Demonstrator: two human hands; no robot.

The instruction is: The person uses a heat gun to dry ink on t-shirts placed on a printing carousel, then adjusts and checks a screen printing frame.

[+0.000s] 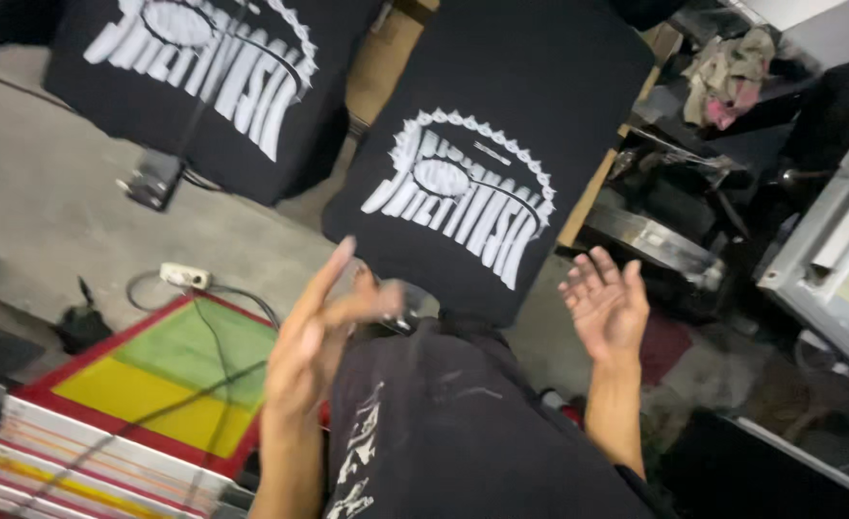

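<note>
Status: both hands are up and empty. Left hand (314,341) is raised edge-on, fingers extended and slightly blurred, grip released, holding nothing. Right hand (605,306) is palm up, fingers spread, grip likewise released. Neither touches a garment.

Nearest work item: the black cotton T-shirt with a white arched print (501,154), stretched flat over a wooden platen (588,197) straight ahead, between and beyond the two hands. The print on it looks complete and clean edged, so judging by that, the printing step on this piece appears done; it is not yet taken off the platen. A second black T-shirt with the same white print (203,77) sits on the next station at upper left, also printed and also in place. So two printed, none seen unloaded or stacked.

Surface and room: bare grey concrete floor (49,192), dusty, with a white power strip (186,277) and loose black cables across it. Lower left, a red-framed screen with green and yellow mesh (165,370) lies on a stack of similar frames. Right side: dark metal press parts (664,221), a crumpled rag (727,72) on top, and a pale metal-framed cabinet (828,259). The person wears a black printed apron or shirt (443,432).
</note>
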